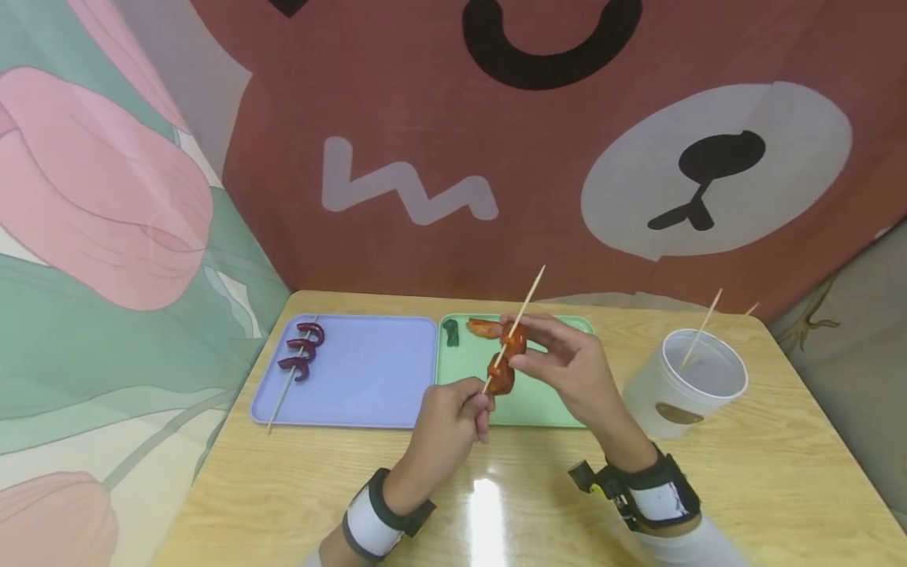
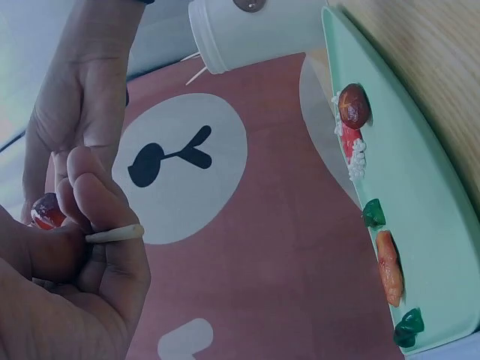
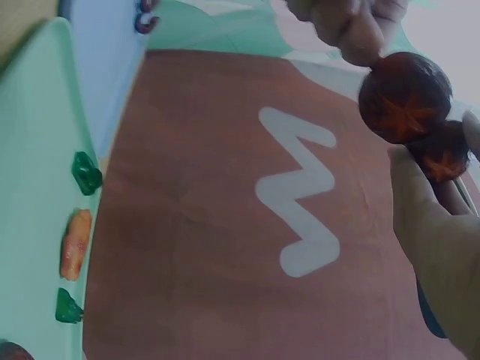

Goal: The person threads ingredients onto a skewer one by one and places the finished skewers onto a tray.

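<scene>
Over the green tray point(image 1: 524, 411), my left hand point(image 1: 448, 421) pinches the lower end of a wooden skewer point(image 1: 531, 293), whose pointed tip slants up and away. Two brown mushroom caps sit on it, one above the other. The lower mushroom point(image 3: 405, 99), with a star-shaped cut on top, is close to my left fingers. Thumb and fingers of my right hand point(image 1: 577, 368) grip the upper mushroom point(image 3: 444, 156) from the right side. Bare skewer sticks out past that upper cap. In the left wrist view the skewer's blunt end point(image 2: 120, 234) pokes out of my left fist.
The green tray also carries green pieces point(image 3: 86, 174), an orange piece point(image 1: 483, 327), another mushroom point(image 2: 355, 106) and a red-and-white piece point(image 2: 351, 144). On the purple tray point(image 1: 375, 378) lies a skewer with dark red curled pieces point(image 1: 302, 346). A white bucket point(image 1: 648, 398) at right holds skewers point(image 1: 703, 327).
</scene>
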### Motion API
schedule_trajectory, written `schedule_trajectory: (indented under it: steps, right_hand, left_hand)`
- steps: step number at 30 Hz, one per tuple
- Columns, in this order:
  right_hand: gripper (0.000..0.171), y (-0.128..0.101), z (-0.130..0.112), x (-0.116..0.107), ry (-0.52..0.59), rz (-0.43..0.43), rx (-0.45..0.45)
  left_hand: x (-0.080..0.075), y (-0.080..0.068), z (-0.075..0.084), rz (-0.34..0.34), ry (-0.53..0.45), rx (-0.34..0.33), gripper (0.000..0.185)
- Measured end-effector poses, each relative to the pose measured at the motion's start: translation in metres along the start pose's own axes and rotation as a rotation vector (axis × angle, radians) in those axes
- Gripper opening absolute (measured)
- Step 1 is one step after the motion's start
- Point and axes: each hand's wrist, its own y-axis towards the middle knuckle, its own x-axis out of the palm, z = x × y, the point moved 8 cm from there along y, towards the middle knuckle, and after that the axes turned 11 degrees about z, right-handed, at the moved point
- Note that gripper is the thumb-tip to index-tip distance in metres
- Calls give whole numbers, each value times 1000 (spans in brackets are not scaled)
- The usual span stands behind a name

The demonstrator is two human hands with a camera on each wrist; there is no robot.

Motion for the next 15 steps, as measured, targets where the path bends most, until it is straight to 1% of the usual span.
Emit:
schedule_trajectory:
  steps: [3,5,7,9,10,12,15]
  right_hand:
    - [43,-1,1,0,13,5,-6]
    - [44,0,2,0,-9,-12,6]
    - [43,1,8,-5,-98,-11,54]
    - [41,4,20,-16,-210,-2,119]
    - [40,6,28,-25,-315,9,159]
    - [44,7,48,-44,-584,5,252]
    - [56,0,85,-73,-1009,-75,381]
  left_hand:
    - [0,1,1,-2,-3,-15,26]
    - [-1,0,0,1,-5,-22,25]
    - [-2,0,-1,10,-3,-22,23]
    - [-6,1,-3,28,8,-17,22]
    - [-7,1,-4,35,16,-17,22]
    - [-12,1,-5,52,34,-15,21]
    - [-17,-1,-9,63,61,-19,21]
